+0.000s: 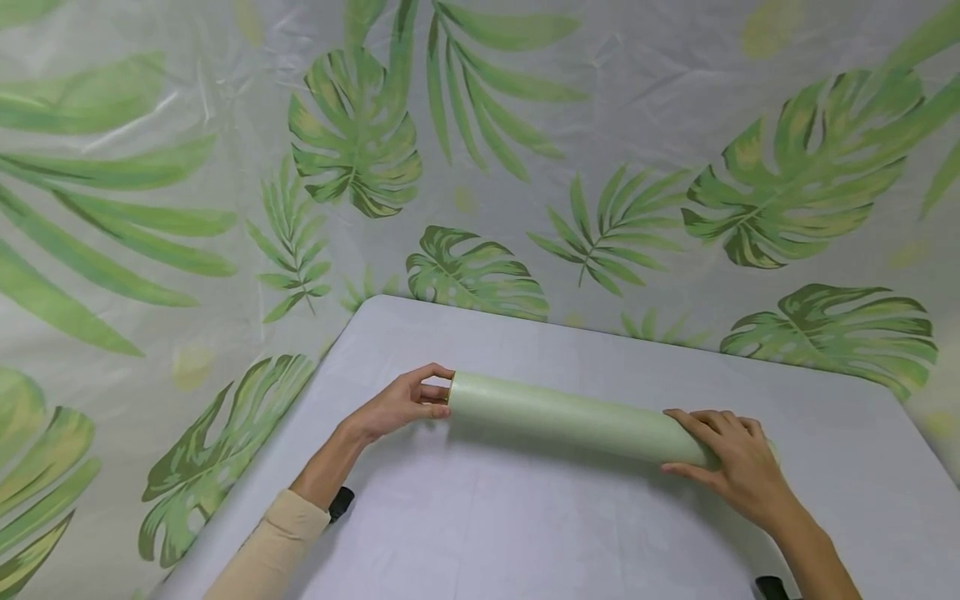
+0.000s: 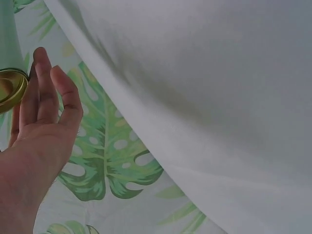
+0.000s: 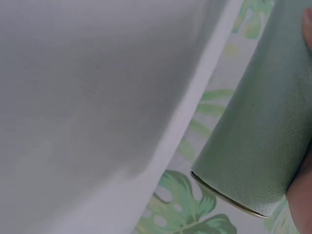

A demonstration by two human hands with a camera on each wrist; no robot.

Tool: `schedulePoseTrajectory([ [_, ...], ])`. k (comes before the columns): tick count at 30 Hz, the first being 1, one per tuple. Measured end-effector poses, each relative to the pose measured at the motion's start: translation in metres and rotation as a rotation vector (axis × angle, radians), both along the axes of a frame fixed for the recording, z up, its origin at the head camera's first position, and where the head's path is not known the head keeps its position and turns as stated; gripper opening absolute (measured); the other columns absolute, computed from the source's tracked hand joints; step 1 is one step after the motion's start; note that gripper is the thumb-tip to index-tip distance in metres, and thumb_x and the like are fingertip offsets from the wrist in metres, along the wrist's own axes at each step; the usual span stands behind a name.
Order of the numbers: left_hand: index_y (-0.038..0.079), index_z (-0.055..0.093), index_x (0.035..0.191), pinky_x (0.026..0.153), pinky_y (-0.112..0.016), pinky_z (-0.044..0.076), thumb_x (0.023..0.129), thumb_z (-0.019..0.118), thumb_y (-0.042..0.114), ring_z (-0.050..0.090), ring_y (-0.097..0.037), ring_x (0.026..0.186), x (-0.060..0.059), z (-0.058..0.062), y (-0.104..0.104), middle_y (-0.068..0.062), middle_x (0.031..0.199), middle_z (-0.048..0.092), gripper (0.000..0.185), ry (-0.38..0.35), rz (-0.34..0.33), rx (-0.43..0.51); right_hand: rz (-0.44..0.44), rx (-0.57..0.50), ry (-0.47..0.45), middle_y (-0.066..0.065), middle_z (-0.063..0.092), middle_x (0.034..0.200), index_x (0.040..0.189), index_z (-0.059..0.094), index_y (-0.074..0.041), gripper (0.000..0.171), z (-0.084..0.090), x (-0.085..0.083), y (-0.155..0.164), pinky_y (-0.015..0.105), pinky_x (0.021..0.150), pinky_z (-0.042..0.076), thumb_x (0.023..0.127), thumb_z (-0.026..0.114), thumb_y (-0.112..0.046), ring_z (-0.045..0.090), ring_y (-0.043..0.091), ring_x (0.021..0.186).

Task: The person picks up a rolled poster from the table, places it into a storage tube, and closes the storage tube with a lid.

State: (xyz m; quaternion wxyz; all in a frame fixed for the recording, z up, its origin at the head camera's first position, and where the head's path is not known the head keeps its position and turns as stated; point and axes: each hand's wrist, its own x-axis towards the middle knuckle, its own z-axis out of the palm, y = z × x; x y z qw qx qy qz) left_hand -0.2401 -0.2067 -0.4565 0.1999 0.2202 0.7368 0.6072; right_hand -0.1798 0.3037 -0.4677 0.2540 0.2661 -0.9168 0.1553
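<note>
From the head camera, a pale green roll [image 1: 570,412] lies on its side on the grey table [image 1: 525,525], its long axis running left to right and dipping a little toward the person on the right. The left hand [image 1: 401,404] sits at the roll's left end, fingers curled about the rim of the opening and the thumb above it. The right hand [image 1: 731,462] lies over the right end, fingers wrapped across the top of the roll and pressing it down to the table. Both hands are on the roll, one at each end, so neither is nearer than the other; the roll spans the gap between them. Behind the table hangs a leaf-print backdrop [image 1: 360,142].

The left wrist camera shows the left hand [image 2: 41,122] with fingers fairly straight and close together, their tips beside the roll's gold-coloured end ring [image 2: 9,90]. Whether they truly clamp the rim is hard to judge here, since the contact lies at the frame's edge. The table [image 2: 219,97] fills the right side.

The right wrist camera shows the roll [image 3: 258,141], its textured green surface and thin end rim standing out over the table's edge [image 3: 97,97]; only slivers of the hand appear at the right border.
</note>
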Motion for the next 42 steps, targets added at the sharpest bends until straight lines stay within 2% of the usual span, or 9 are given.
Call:
schedulePoseTrajectory([
  [5,0.010,0.049,0.147,0.096,-0.029,0.055,0.097,0.075,0.018,0.073,-0.016,0.112,0.003,-0.003,-0.001,-0.021,0.137,0.067,0.057,0.002,0.007,-0.001,0.000,0.004,-0.003,0.005,0.069,0.113,0.142,0.064,-0.025,0.086,-0.002,0.000,-0.002,0.051,0.090,0.035,0.062,0.095,-0.035,0.061,0.030,0.106],
  [10,0.015,0.050,0.148,0.098,-0.031,0.054,0.097,0.074,0.020,0.072,-0.019,0.117,0.007,-0.004,-0.001,-0.016,0.137,0.069,0.056,-0.001,0.002,-0.053,-0.005,0.017,-0.008,0.005,0.069,0.112,0.142,0.063,-0.028,0.087,-0.002,0.000,-0.001,0.053,0.090,0.036,0.062,0.095,-0.039,0.061,0.031,0.107],
  [16,0.014,0.049,0.150,0.099,-0.036,0.054,0.096,0.076,0.024,0.064,-0.026,0.124,0.009,-0.001,0.000,-0.014,0.137,0.065,0.062,0.071,0.051,-0.167,-0.011,0.011,-0.006,0.007,0.070,0.112,0.142,0.063,-0.029,0.087,-0.005,-0.003,-0.001,0.055,0.090,0.037,0.062,0.095,-0.043,0.062,0.032,0.106],
  [19,0.012,0.048,0.152,0.100,-0.038,0.052,0.096,0.076,0.024,0.062,-0.029,0.125,0.007,0.000,0.000,-0.014,0.138,0.062,0.064,0.094,0.056,-0.194,-0.020,0.004,-0.009,0.008,0.070,0.112,0.141,0.064,-0.028,0.086,-0.007,-0.005,-0.002,0.055,0.090,0.037,0.062,0.095,-0.042,0.062,0.032,0.106],
  [28,0.015,0.051,0.146,0.095,-0.037,0.053,0.095,0.078,0.025,0.064,-0.024,0.114,0.002,0.001,0.002,-0.012,0.128,0.065,0.059,0.105,0.055,-0.204,-0.020,-0.005,-0.007,0.008,0.070,0.112,0.139,0.066,-0.026,0.085,-0.007,-0.007,-0.005,0.055,0.090,0.037,0.061,0.095,-0.042,0.062,0.033,0.107],
  [32,0.020,0.049,0.147,0.092,-0.037,0.055,0.093,0.080,0.025,0.065,-0.024,0.111,0.000,0.002,0.005,-0.011,0.124,0.067,0.062,0.110,0.049,-0.203,-0.014,-0.009,0.003,0.008,0.070,0.112,0.137,0.067,-0.022,0.083,-0.007,-0.008,-0.006,0.057,0.090,0.038,0.061,0.095,-0.041,0.062,0.034,0.107],
  [37,0.028,0.048,0.150,0.091,-0.039,0.053,0.092,0.081,0.025,0.064,-0.024,0.108,-0.002,0.002,0.006,-0.008,0.121,0.066,0.066,0.139,0.034,-0.209,-0.018,0.000,0.004,0.009,0.071,0.111,0.136,0.067,-0.022,0.083,-0.008,-0.008,-0.006,0.057,0.090,0.037,0.061,0.094,-0.042,0.063,0.034,0.106],
  [42,0.029,0.052,0.147,0.092,-0.041,0.053,0.091,0.082,0.025,0.063,-0.024,0.110,-0.002,0.002,0.006,-0.007,0.122,0.065,0.064,0.153,0.039,-0.195,-0.024,0.002,-0.003,0.009,0.071,0.111,0.137,0.067,-0.024,0.083,-0.009,-0.008,-0.006,0.056,0.090,0.037,0.061,0.094,-0.043,0.062,0.034,0.106],
])
